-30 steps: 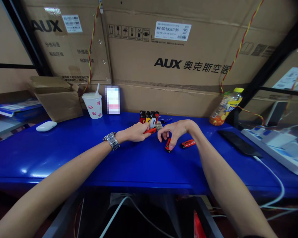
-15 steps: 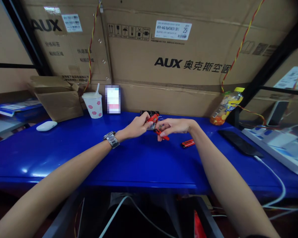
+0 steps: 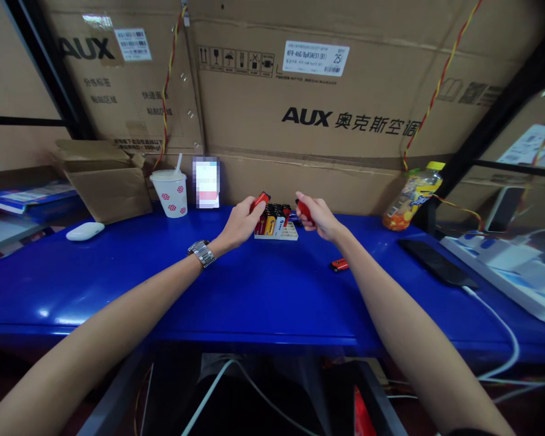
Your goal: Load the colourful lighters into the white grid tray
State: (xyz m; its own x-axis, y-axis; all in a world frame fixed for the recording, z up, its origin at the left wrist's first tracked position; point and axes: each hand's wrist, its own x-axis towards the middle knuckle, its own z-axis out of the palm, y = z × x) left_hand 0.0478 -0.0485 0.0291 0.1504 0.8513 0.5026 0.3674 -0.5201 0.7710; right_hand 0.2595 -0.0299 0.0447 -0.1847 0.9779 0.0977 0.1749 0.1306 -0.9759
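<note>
Both hands are up at the tray! The left hand [image 3: 240,223] pinches a red lighter [image 3: 260,201] by its lower end, and the right hand [image 3: 317,219] closes on a second red lighter [image 3: 304,210], both held high, clear of the packed white tray [image 3: 276,234] near the far edge of the table [image 3: 209,297]. A third red lighter [image 3: 340,264] lies loose to the right.

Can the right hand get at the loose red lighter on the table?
Likely yes: nothing stands between the right hand and the loose red lighter on the blue table, though its fingers already hold another red lighter.
</note>
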